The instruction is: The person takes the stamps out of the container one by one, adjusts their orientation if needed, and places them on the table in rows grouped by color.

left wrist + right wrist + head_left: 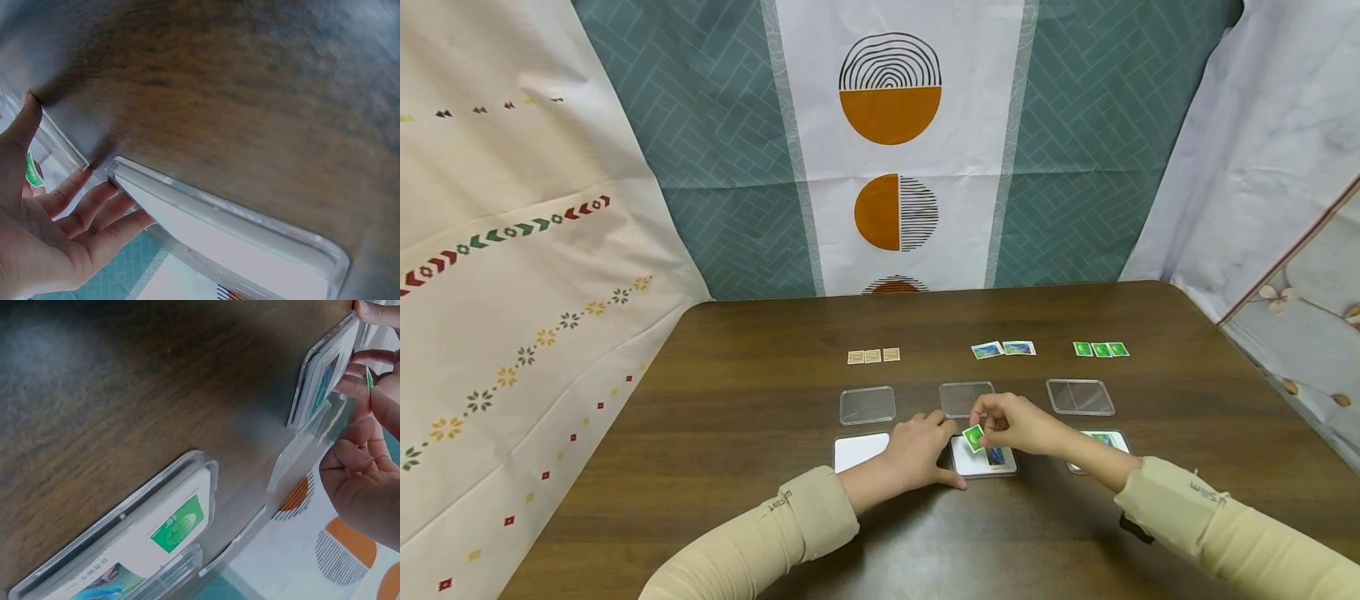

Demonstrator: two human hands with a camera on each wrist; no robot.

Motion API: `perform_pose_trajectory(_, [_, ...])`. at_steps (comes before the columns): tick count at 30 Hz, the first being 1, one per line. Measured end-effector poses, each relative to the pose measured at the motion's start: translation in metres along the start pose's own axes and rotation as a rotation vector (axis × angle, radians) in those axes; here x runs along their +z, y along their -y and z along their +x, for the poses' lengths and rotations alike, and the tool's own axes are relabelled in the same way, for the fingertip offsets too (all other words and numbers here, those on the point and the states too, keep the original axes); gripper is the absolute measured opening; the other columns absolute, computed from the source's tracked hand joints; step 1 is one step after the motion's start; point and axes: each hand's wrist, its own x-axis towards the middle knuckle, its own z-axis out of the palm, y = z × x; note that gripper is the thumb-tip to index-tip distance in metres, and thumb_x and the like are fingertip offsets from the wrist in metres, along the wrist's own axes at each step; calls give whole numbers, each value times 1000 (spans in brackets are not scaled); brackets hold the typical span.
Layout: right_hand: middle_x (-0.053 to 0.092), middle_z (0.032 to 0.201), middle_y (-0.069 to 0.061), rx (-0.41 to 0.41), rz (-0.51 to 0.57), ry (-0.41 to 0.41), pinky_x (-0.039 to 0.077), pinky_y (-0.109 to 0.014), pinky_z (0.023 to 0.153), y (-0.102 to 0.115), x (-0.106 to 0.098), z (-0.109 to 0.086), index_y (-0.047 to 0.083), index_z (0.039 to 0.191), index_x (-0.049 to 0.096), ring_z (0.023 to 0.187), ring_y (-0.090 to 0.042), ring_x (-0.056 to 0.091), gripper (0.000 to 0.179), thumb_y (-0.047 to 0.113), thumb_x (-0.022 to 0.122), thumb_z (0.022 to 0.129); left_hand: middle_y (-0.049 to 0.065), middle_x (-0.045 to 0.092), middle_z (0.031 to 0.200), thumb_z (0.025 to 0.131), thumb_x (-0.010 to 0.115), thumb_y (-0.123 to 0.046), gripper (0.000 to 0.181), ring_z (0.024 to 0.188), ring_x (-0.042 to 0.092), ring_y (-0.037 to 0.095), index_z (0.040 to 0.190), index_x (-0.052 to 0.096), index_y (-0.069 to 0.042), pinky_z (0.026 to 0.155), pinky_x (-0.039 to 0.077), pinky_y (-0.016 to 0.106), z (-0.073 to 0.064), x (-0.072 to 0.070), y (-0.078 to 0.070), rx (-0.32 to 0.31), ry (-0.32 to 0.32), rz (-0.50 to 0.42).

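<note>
My right hand [1011,425] pinches a small green stamp [973,437] between thumb and fingertips, tilted over the middle clear case [964,465]. That case holds a white card with a blue picture stamp [996,457] on its right part. My left hand [917,454] rests with spread fingers at the case's left side. In the left wrist view, its thumb and index finger [69,187] touch the case edge, while other fingers lie beside the left case [250,244] with its plain white card. The right case [206,472] holds a card bearing a green stamp and a blue picture stamp.
Three clear lids lie behind the cases: left lid [867,405], middle lid [966,400], right lid [1080,397]. Farther back are three beige stamps [872,356], two blue landscape stamps [1018,347] and three green stamps [1101,349]. Fabric [895,208] hangs behind the wooden table [722,417].
</note>
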Motion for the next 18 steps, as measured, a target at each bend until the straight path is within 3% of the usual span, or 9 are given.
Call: perform_pose_trajectory(18, [56,64,-2,17,25,9,35,-18,54,-6,-18,-7,-1,94,59,55,0,39,17,1,69,81,-2,60,103,63,73,-64,68,83,59,17,112,61,-19,58,46,27,-1,-2,0,3,-16,0])
